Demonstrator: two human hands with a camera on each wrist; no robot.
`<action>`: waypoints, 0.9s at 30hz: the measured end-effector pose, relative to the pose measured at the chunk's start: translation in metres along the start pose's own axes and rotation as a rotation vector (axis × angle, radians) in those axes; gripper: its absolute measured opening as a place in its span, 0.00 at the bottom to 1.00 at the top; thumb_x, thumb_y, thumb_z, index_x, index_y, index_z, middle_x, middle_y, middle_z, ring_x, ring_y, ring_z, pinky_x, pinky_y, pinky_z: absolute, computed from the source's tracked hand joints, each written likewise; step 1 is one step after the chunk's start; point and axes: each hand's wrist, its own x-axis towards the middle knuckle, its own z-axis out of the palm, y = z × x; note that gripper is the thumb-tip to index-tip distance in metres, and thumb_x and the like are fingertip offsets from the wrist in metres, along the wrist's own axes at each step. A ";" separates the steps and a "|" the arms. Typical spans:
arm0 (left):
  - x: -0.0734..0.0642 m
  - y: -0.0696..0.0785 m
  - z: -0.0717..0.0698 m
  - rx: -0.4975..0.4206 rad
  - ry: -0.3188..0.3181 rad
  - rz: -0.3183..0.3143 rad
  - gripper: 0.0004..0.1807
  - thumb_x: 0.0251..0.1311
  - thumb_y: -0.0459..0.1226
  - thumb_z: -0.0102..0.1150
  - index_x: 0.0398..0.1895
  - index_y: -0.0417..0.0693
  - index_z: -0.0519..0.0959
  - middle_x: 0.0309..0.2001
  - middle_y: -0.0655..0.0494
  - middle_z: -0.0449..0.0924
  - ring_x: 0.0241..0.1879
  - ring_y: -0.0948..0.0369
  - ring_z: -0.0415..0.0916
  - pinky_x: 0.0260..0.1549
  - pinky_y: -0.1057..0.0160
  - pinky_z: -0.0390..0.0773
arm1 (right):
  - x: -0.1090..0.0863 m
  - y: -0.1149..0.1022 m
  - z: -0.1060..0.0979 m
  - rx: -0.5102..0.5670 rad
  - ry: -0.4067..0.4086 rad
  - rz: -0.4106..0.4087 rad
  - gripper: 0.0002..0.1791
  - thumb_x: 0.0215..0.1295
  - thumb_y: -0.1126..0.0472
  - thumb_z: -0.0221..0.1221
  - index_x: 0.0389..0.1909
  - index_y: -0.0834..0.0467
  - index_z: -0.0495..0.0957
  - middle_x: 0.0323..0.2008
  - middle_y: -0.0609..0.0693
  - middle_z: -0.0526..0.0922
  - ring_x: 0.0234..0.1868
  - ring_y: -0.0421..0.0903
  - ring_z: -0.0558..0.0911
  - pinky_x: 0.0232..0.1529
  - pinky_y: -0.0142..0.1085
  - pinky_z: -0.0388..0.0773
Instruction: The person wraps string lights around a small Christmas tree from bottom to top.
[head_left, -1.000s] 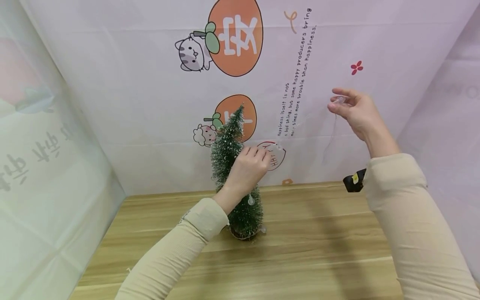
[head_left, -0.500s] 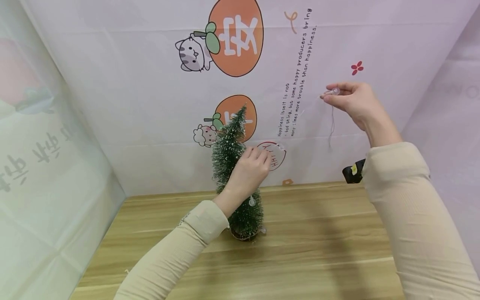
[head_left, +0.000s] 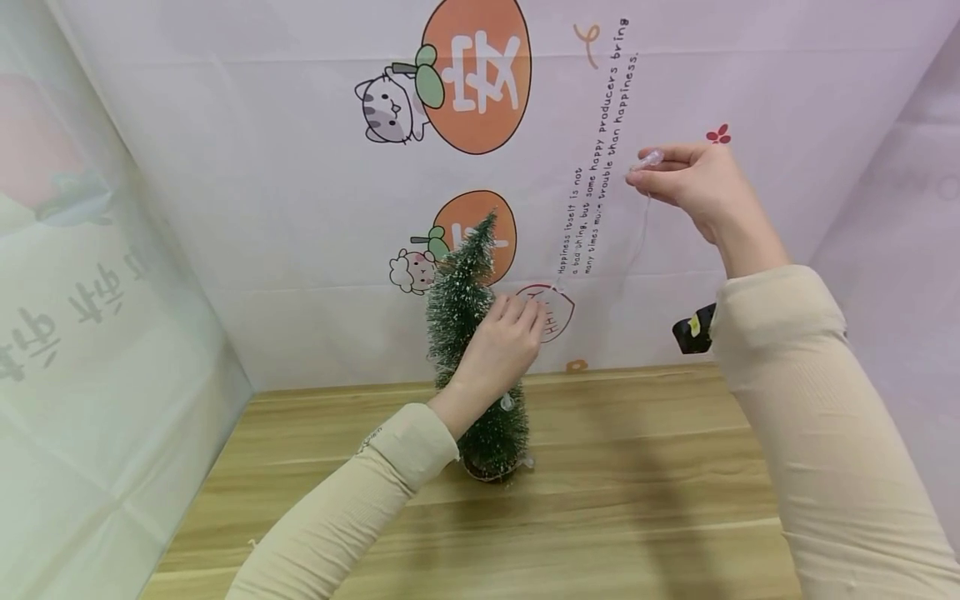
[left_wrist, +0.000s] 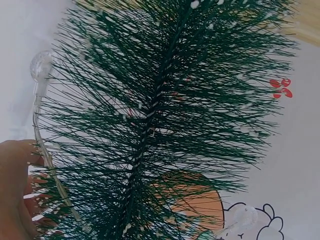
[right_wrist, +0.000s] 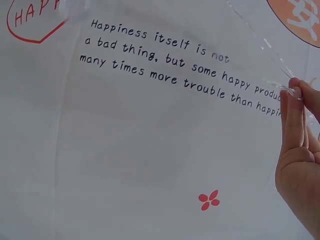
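A small green Christmas tree [head_left: 459, 317], its bristles flecked with white, stands on the table. My left hand [head_left: 501, 343] has curled fingers at the tree's right side and grips its bristles; the thumb is hidden. Up at the right, my right hand [head_left: 701, 187] pinches a clear part of a string of lights [head_left: 651, 158] between thumb and fingers. Thin clear wire hangs below it. In the left wrist view, a clear bulb [left_wrist: 41, 66] and its wire [left_wrist: 56, 184] run along the bristles beside my left fingers. Another bulb [head_left: 507, 402] sits lower on the tree.
The wooden table [head_left: 600, 500] meets a printed white cloth backdrop [head_left: 315, 225] behind the tree. Cloth also stands at the left [head_left: 112, 333] and the right side. A black object with a yellow mark [head_left: 693, 329] shows beside the right sleeve.
My right hand has moved left and slightly up, carrying the clear string of lights with it. My left hand stays at the tree, whose tip has leaned a little to the right.
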 end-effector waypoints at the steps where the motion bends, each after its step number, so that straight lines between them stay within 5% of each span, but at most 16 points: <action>1: 0.000 0.000 0.000 -0.005 0.008 0.003 0.16 0.68 0.39 0.50 0.56 0.53 0.77 0.50 0.60 0.81 0.51 0.60 0.76 0.59 0.61 0.71 | 0.000 -0.002 0.001 -0.020 0.004 0.011 0.16 0.43 0.64 0.74 0.35 0.55 0.81 0.53 0.46 0.79 0.36 0.34 0.84 0.37 0.20 0.80; 4: 0.000 -0.001 0.002 -0.021 0.052 0.011 0.16 0.67 0.40 0.51 0.56 0.54 0.77 0.50 0.59 0.81 0.50 0.60 0.76 0.59 0.60 0.72 | 0.001 -0.007 0.005 -0.077 0.016 0.034 0.16 0.44 0.61 0.74 0.35 0.54 0.81 0.56 0.45 0.75 0.39 0.32 0.81 0.39 0.19 0.79; 11: -0.002 -0.006 0.004 -0.067 0.169 0.026 0.18 0.59 0.45 0.55 0.53 0.56 0.75 0.46 0.58 0.79 0.48 0.59 0.76 0.52 0.62 0.73 | 0.002 -0.014 0.021 0.040 0.015 -0.022 0.19 0.49 0.71 0.69 0.43 0.57 0.77 0.29 0.43 0.84 0.29 0.36 0.84 0.33 0.22 0.81; 20: 0.002 -0.023 -0.007 -0.143 0.397 0.059 0.18 0.61 0.44 0.52 0.55 0.56 0.76 0.49 0.58 0.80 0.50 0.58 0.76 0.56 0.61 0.73 | 0.001 -0.021 0.042 0.016 0.065 -0.102 0.17 0.55 0.69 0.66 0.45 0.56 0.74 0.24 0.39 0.85 0.17 0.37 0.77 0.20 0.23 0.72; 27: 0.005 -0.056 -0.016 -0.223 0.581 -0.059 0.20 0.57 0.39 0.56 0.54 0.51 0.75 0.51 0.53 0.79 0.53 0.56 0.74 0.58 0.58 0.72 | 0.000 -0.025 0.052 0.004 0.080 -0.118 0.11 0.54 0.67 0.67 0.37 0.55 0.77 0.23 0.37 0.85 0.21 0.34 0.71 0.19 0.24 0.59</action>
